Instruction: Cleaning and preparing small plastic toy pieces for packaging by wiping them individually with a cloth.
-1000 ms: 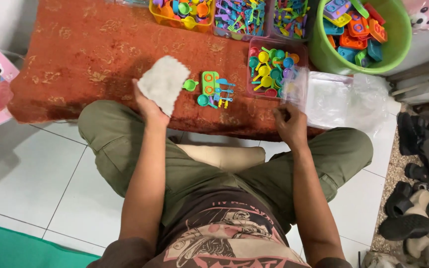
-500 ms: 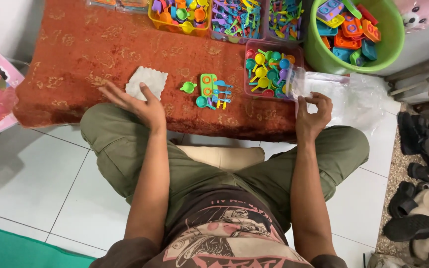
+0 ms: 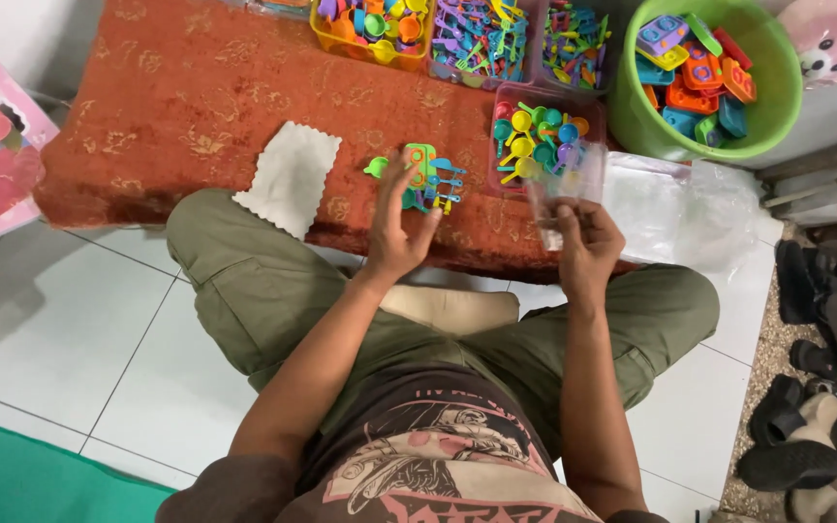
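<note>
The right hand (image 3: 588, 254) pinches a small clear plastic bag (image 3: 562, 194), thin, glossy and see-through, held upright just in front of the pink tray (image 3: 496, 145). The bag's edges are crinkled and the tray's toys show through it.

The left hand (image 3: 394, 228) is open, fingers spread and gripping nothing, hovering over a little heap of toys (image 3: 428, 179) left of the tray: a flat green rectangular piece with orange spots, and small blue and green spoon-like bits, all hard shiny plastic.

The tray holds round-headed plastic scoops in yellow, green, red and blue. Left of the tray, past the toys, lies a white cloth (image 3: 291, 176), soft, roughly square, with a zigzag edge. All of it rests on a rust-red rug (image 3: 196, 107) with a faint gold pattern. Right of the tray lies a pile of clear bags (image 3: 680, 208), and behind that a round green tub (image 3: 704, 140) of chunky coloured blocks.
</note>
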